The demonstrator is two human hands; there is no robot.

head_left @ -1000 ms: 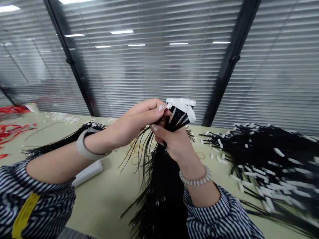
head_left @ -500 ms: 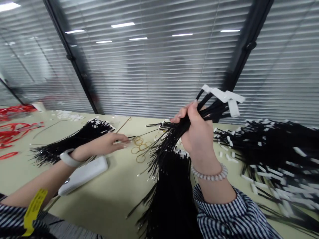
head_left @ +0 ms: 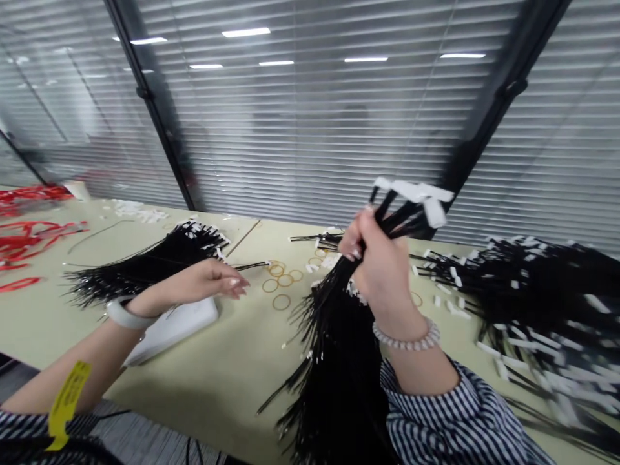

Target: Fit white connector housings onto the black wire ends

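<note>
Office-ish room, with slatted blinds (head_left: pixel 310 129) behind glass along the far side and a long pale green tabletop (head_left: pixel 208 381) running under both hands. Way past the left hand there's a tangle of red cords (head_left: pixel 29 239), and right of the right hand sits a huge heap of black wires with white connectors (head_left: pixel 533 290). Just beyond the left hand lies a smaller fanned-out bunch of black wires (head_left: pixel 145 268), with a white plastic block (head_left: pixel 169 329) under that wrist. Thin gold-coloured rings (head_left: pixel 278 284), maybe rubber bands, lie between the hands.

The right hand (head_left: pixel 382 265) is closed tight around a thick bundle of black wires (head_left: pixel 339 374), just below its white connectors (head_left: pixel 411 197). The long axis runs from those connectors, up and to the right, down to the loose ends hanging low and left of that hand. The left hand (head_left: pixel 203 281) is open, fingers relaxed, and doesn't seem to hold anything, though it's hard to tell from this angle.

My worry is that one hand is carrying the whole bundle, so strands could slip out of the grip. The dangling ends could also snag on the rings or the nearby heap and tangle.
</note>
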